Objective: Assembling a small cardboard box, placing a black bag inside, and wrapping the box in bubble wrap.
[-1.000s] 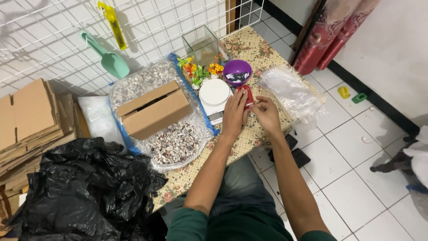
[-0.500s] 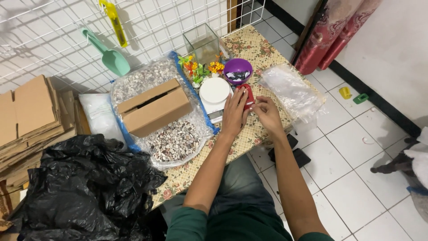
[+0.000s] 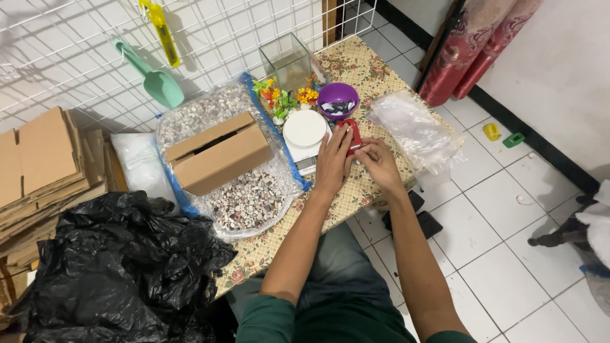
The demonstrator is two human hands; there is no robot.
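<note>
Several things crowd the floral tabletop [image 3: 365, 67] around the two hands. A small white kitchen scale [image 3: 304, 131] sits just left of them, a purple bowl [image 3: 337, 99] just beyond, and a crumpled clear plastic bag [image 3: 414, 129] lies to the right. Behind the scale stand bright plastic aquarium plants [image 3: 279, 96] and an empty small glass tank [image 3: 287, 59]. Farther left, a brown cardboard box [image 3: 219, 152], its flaps partly open, rests on a large clear bag of mixed gravel [image 3: 244, 197] that spreads over the tabletop's left half. A teal scoop [image 3: 151, 74] and a yellow tool [image 3: 159, 25] hang on the white wire grid behind. Flattened cardboard [image 3: 41, 165] and a black plastic sack [image 3: 105, 267] fill the near left corner.

The purple bowl holds a few dark and pale bits, too small to tell apart.

The small red object [image 3: 350, 134] lies on the tabletop between scale and plastic bag, glossy and oblong, mostly covered by fingers. The left hand [image 3: 332, 164] lies over its left side, fingers curled on it; the right hand [image 3: 376, 164] pinches its right edge.
</note>
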